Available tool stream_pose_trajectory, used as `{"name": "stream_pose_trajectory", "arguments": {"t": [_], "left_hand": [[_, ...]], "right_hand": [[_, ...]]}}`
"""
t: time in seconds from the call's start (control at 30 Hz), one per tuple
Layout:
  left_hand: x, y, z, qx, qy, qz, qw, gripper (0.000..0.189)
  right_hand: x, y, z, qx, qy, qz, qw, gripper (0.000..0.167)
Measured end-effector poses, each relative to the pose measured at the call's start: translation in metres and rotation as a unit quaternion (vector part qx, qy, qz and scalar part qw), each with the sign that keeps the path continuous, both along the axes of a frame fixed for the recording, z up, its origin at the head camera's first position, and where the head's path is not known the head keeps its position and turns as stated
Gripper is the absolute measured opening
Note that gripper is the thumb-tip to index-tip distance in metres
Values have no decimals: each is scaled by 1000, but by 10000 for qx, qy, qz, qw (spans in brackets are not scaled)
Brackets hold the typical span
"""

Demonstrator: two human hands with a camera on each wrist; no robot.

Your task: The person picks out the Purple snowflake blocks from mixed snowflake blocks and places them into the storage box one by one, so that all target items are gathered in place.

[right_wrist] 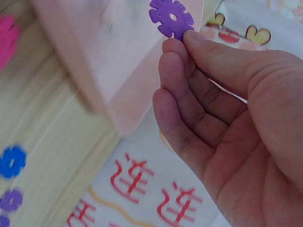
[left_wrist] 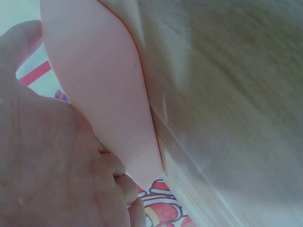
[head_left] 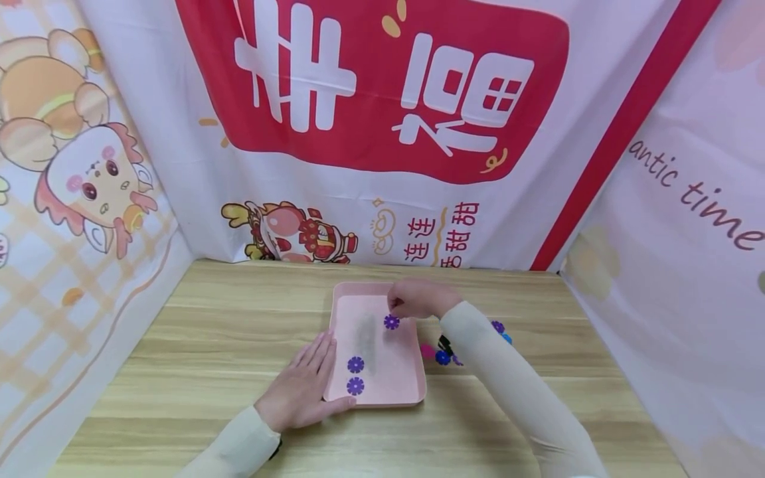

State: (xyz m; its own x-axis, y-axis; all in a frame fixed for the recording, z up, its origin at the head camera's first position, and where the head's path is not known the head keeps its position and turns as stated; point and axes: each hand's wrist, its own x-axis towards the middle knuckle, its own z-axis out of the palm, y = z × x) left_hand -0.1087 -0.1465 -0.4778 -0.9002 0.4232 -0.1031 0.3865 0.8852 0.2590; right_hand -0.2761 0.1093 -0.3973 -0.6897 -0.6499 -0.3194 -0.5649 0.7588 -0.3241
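A purple notched plastic disc, a snowflake-style building piece, is pinched between the thumb and forefinger of my right hand. It is over the far right part of a pink tray. Two more purple discs, one just beyond the other, lie inside the tray near its left side. My left hand rests against the tray's left rim with its fingers straight and its thumb along the near edge. In the left wrist view, the tray's outer wall shows beside the palm.
Right of the tray, several loose discs lie on the wooden table, among them a pink one and a blue one. My right forearm hides part of that group. Printed cloth hangs behind the table and on both sides.
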Motion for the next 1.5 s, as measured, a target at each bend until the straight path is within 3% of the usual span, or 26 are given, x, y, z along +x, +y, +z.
{"name": "stream_pose_trajectory", "arguments": {"t": [0.1,0.33,0.5,0.63,0.83,1.13,1.5], "left_hand": [[0,-1,0,-8,-28,8,10000,112],[-1,0,-1,-6,23,-27,10000,111],[-1,0,-1,1,49,-73,10000,110],[-2,-1,-1,4,7,-31,10000,110],[-2,-1,-2,22,3,-33,10000,110],[-3,0,-4,53,139,-119,9998,111],[-3,-1,-5,88,92,-131,9998,111]], "right_hand": [[0,-19,-7,14,-73,24,10000,9],[-1,-53,-32,260,275,370,9986,14],[-1,-63,-44,-56,-290,63,9995,14],[1,-67,-49,-120,-450,-84,9989,14],[3,-73,-56,91,-346,-192,9992,15],[2,-72,-64,225,-68,83,9997,17],[5,-70,-62,227,71,154,9996,13]]}}
